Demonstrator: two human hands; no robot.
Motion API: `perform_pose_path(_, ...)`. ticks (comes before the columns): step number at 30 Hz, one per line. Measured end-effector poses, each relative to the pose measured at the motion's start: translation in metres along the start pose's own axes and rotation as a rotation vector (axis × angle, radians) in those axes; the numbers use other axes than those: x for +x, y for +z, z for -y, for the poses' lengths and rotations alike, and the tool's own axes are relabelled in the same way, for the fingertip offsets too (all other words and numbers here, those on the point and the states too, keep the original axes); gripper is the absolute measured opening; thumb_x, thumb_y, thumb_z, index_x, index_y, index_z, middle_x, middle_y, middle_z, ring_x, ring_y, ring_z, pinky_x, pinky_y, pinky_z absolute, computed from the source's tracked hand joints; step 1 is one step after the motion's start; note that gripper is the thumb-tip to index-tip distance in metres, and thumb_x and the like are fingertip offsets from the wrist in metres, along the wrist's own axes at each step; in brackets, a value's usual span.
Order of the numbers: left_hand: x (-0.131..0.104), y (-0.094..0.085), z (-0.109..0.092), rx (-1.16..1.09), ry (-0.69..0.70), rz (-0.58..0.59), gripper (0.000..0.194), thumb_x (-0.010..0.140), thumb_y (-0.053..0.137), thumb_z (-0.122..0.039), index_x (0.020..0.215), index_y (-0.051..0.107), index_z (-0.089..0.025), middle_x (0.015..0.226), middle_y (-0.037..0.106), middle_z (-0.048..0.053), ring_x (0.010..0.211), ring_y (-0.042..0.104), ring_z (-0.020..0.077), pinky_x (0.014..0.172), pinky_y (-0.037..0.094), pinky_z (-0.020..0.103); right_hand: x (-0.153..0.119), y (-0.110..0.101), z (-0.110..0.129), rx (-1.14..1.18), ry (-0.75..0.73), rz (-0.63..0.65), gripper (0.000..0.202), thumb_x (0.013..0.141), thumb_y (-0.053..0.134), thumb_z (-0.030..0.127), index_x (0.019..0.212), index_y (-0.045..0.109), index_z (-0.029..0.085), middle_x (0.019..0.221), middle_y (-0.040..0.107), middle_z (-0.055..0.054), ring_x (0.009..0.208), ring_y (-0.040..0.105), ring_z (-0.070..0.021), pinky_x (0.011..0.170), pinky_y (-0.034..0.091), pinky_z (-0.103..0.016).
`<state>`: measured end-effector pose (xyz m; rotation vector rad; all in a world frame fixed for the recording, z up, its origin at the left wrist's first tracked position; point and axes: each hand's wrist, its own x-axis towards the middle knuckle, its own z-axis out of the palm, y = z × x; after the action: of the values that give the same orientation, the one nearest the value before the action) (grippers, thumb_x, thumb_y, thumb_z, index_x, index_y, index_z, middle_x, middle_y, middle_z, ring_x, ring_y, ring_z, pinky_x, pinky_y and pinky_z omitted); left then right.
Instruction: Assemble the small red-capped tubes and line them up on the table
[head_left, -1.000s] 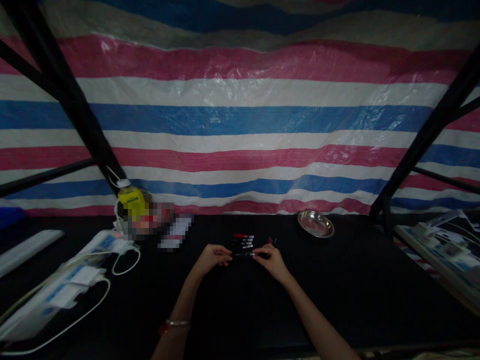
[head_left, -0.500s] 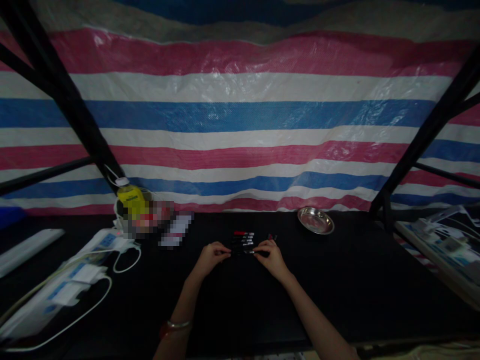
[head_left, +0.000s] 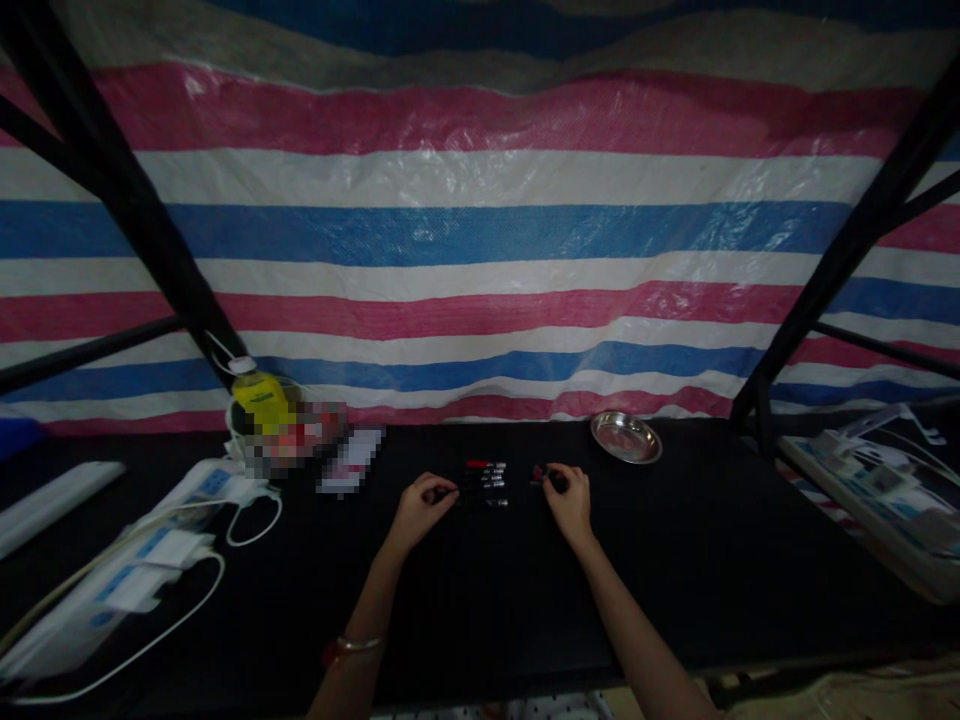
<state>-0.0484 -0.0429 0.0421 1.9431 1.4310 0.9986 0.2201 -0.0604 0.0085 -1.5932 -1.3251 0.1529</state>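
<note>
Several markers [head_left: 492, 483] lie side by side in a short column on the black table, the red one [head_left: 486, 464] farthest from me and the others dark. My left hand [head_left: 421, 508] is at their left ends, thumb and fingers closed together; what they pinch, if anything, is too dark to make out. To the right of the markers, a few small black and red pieces [head_left: 538, 474], which look like marker caps, lie on the table. My right hand [head_left: 570, 500] is closed with its fingertips at these pieces, around a small dark one partly hidden by the fingers.
A round metal dish [head_left: 627, 438] stands at the back right. White power strips [head_left: 161, 550] with plugs and cords run along the left, near a yellow bottle [head_left: 261, 398] and a pale packet [head_left: 352, 461]. Behind hangs a striped sheet [head_left: 480, 235] between black metal posts.
My right hand has let go of the nearest marker's right end and moved right to the small pieces. My left hand has shifted slightly away from that marker's left end.
</note>
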Motion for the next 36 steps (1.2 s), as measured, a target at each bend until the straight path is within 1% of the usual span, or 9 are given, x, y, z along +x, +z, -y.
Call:
perform_pose_path(3,-0.002,0.006,-0.013,0.164,0.073,-0.076,0.016,0.077,0.055,-0.032,0.081,0.066,-0.022,0.083,0.057,0.002,0.073,0.052,0.0148,0.065,0.043,0.026,0.000,0.001,0.000,-0.021,0.003,0.071,0.015,0.069,0.058,0.025,0.081,0.067,0.020,0.074,0.055,-0.004,0.075,0.050,-0.0201,0.071,0.041,-0.031)
perform_pose_path(5,-0.003,0.015,-0.028,0.277,0.166,-0.085,0.015,0.079,0.053,-0.026,0.085,0.066,-0.023,0.090,0.059,0.003,0.087,0.053,0.0179,0.077,0.043,0.031,0.000,0.002,0.001,-0.048,-0.021,0.129,0.012,0.069,0.059,0.025,0.077,0.067,0.021,0.077,0.055,-0.005,0.077,0.051,-0.0203,0.072,0.041,-0.031)
perform_pose_path(9,-0.001,0.045,-0.061,0.396,0.321,0.042,0.026,0.083,0.046,-0.017,0.102,0.063,-0.025,0.110,0.060,0.003,0.104,0.050,0.0199,0.087,0.038,0.037,-0.002,0.003,0.002,-0.113,-0.048,0.174,0.011,0.068,0.061,0.028,0.075,0.068,0.023,0.080,0.056,-0.006,0.079,0.051,-0.0213,0.074,0.041,-0.032)
perform_pose_path(13,0.012,0.075,-0.080,0.446,0.375,0.179,0.041,0.080,0.046,-0.008,0.116,0.056,-0.026,0.124,0.056,0.003,0.113,0.046,0.0203,0.094,0.033,0.039,-0.001,0.004,-0.002,-0.150,-0.077,0.196,0.012,0.070,0.061,0.032,0.073,0.068,0.023,0.078,0.057,-0.006,0.078,0.052,-0.0219,0.072,0.041,-0.033)
perform_pose_path(17,0.021,0.095,-0.081,0.473,0.342,0.223,0.040,0.082,0.045,-0.011,0.118,0.054,-0.023,0.124,0.056,0.006,0.114,0.046,0.0229,0.096,0.030,0.042,-0.001,0.006,-0.006,-0.124,-0.097,0.190,0.013,0.072,0.059,0.032,0.072,0.068,0.023,0.077,0.060,-0.006,0.078,0.053,-0.0222,0.070,0.041,-0.033)
perform_pose_path(21,0.022,0.104,-0.074,0.453,0.306,0.187,0.033,0.085,0.042,-0.013,0.112,0.058,-0.020,0.115,0.062,0.007,0.110,0.050,0.0226,0.098,0.027,0.044,-0.001,0.008,-0.008,-0.052,-0.071,0.131,0.015,0.074,0.057,0.033,0.071,0.067,0.022,0.075,0.061,-0.006,0.075,0.054,-0.0222,0.070,0.042,-0.034)
perform_pose_path(27,0.020,0.104,-0.066,0.423,0.284,0.145,0.027,0.085,0.041,-0.010,0.092,0.066,-0.020,0.097,0.068,0.006,0.100,0.054,0.0215,0.094,0.029,0.043,-0.001,0.007,-0.007,0.077,-0.009,0.068,0.022,0.075,0.056,0.040,0.071,0.066,0.021,0.076,0.064,-0.007,0.075,0.056,-0.0225,0.071,0.043,-0.035)
perform_pose_path(32,0.018,0.101,-0.064,0.420,0.271,0.103,0.028,0.083,0.043,-0.006,0.089,0.067,-0.019,0.089,0.069,0.006,0.100,0.054,0.0225,0.089,0.035,0.041,-0.002,0.005,0.002,0.292,0.116,0.069,0.027,0.078,0.053,0.043,0.079,0.063,0.018,0.074,0.066,-0.005,0.070,0.059,-0.0193,0.067,0.046,-0.031)
perform_pose_path(36,0.018,0.100,-0.067,0.377,0.257,0.058,0.027,0.083,0.044,-0.008,0.090,0.067,-0.019,0.085,0.068,0.006,0.092,0.058,0.0213,0.086,0.040,0.038,-0.003,0.004,0.008,0.391,0.135,0.068,0.026,0.075,0.056,0.041,0.081,0.063,0.017,0.077,0.068,-0.006,0.072,0.061,-0.0187,0.068,0.047,-0.030)
